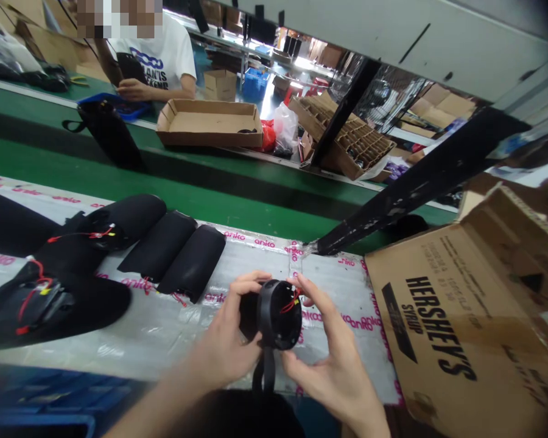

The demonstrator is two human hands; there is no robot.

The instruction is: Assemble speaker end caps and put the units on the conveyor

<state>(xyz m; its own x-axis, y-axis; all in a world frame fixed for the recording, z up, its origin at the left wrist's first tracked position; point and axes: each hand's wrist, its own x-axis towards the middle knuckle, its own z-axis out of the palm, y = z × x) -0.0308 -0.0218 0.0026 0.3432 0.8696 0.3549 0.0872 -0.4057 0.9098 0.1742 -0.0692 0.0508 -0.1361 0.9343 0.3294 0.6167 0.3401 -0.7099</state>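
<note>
In the middle of the head view I hold a black cylindrical housing by both ends of its rim area. Its round open end faces right, with red wires and a small yellow-and-white connector inside. My left hand is wrapped around its body from the left. My right hand grips the open end's rim between thumb below and fingers above. A black strap hangs beneath the housing. Left of my hands, several similar black cylinders, such as one fabric-covered cylinder, lie on the bench with red wires showing.
Pink-lettered wrap covers the bench. A Hershey's carton stands right, beside a slanted black post. A black cylinder with a loop stands on the green belt. Across it, a co-worker sits near a shallow cardboard tray.
</note>
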